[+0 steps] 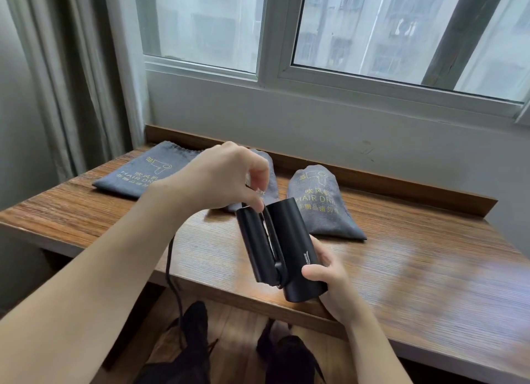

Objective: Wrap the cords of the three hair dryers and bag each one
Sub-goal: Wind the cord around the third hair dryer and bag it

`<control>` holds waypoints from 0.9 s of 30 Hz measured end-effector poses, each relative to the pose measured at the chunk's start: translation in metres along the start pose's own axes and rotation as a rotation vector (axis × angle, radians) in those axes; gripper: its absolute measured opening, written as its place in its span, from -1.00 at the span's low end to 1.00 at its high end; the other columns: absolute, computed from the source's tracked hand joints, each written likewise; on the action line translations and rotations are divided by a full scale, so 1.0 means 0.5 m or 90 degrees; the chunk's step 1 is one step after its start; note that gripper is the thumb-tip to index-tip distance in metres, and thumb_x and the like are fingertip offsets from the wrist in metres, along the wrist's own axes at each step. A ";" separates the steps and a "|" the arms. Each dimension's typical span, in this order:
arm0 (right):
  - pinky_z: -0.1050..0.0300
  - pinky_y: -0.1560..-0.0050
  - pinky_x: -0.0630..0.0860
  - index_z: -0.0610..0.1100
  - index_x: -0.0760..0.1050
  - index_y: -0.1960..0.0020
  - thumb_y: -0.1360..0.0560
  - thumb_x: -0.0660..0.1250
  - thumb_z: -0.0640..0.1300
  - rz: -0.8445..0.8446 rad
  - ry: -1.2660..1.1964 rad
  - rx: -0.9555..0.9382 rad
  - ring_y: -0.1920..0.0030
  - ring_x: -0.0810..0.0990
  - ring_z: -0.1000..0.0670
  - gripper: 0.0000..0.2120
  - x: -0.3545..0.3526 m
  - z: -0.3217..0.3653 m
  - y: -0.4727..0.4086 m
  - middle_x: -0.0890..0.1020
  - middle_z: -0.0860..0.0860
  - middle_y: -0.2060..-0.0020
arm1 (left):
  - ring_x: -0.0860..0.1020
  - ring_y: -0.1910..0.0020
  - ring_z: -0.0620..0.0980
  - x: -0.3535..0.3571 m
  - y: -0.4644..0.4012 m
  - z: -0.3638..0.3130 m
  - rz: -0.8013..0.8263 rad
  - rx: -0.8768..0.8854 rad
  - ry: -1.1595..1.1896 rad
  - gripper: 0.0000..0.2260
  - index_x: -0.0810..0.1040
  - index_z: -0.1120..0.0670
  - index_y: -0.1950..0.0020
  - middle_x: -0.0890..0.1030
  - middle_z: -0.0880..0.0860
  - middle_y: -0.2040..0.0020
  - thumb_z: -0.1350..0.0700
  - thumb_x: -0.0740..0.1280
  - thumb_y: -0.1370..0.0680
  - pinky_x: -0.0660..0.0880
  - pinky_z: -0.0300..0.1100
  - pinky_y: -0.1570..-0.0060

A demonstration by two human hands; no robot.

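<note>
Cord-wrapping step on what looks like the last unbagged unit: right hand [324,272] grips the folded black hair dryer [286,251] above the tabletop [401,263], left hand [229,177] fingers pinch the cord [172,272] at the handle — loose length dangles off the edge. Next: wind the slack, then bag it; the flat bag [143,171] seems empty.

Left hand [226,177]: forearm reaching in from lower left, wrist bent down, fingers curled, thumb and fingertips pinched together at top end of black folded hair dryer [286,249]. Right hand [327,272]: lower, nearer body, forearm rising from bottom right; thumb lies across dryer barrel's near end, fingers wrapped behind, gripping it.
</note>
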State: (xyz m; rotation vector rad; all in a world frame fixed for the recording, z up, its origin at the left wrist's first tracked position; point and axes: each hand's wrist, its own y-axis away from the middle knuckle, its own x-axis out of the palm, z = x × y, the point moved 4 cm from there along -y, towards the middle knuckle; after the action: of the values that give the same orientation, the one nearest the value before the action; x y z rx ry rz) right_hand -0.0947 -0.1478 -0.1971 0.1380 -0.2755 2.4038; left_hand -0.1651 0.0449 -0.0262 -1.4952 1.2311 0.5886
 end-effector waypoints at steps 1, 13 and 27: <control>-0.23 -0.09 0.52 -0.19 0.45 -0.38 -0.26 0.42 -0.16 0.030 -0.015 0.013 -0.09 0.60 -0.30 -0.32 0.003 -0.002 0.000 0.59 -0.33 -0.15 | 0.48 0.33 -0.29 -0.002 -0.002 0.001 0.004 -0.005 0.046 -0.77 0.59 -0.06 0.26 0.55 -0.29 0.37 0.06 0.63 -0.28 0.35 -0.41 0.34; 0.01 0.00 0.59 -0.22 0.53 -0.30 -0.25 0.43 -0.14 0.143 -0.188 0.050 -0.02 0.67 -0.14 -0.38 0.007 0.007 0.006 0.65 -0.19 -0.10 | 0.51 0.32 -0.02 0.075 -0.005 0.100 0.010 -0.156 0.514 -0.88 0.62 0.18 0.18 0.64 0.17 0.26 0.37 0.48 -0.43 0.41 -0.29 0.45; 0.05 -0.06 0.59 -0.17 0.42 -0.41 -0.36 0.53 0.08 -0.254 -0.285 -0.117 -0.10 0.62 -0.05 -0.29 -0.047 0.011 -0.012 0.61 -0.12 -0.17 | 0.52 0.47 -0.10 0.213 0.037 0.035 0.155 -0.254 0.334 -0.94 0.60 0.11 0.06 0.71 0.05 0.25 0.14 0.38 -0.57 0.42 -0.24 0.49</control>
State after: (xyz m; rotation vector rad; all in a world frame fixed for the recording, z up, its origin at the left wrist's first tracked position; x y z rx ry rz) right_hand -0.0730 -0.1597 -0.1950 0.5912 -0.6109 1.9202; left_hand -0.1409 0.0217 -0.1303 -1.9243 1.7964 0.6507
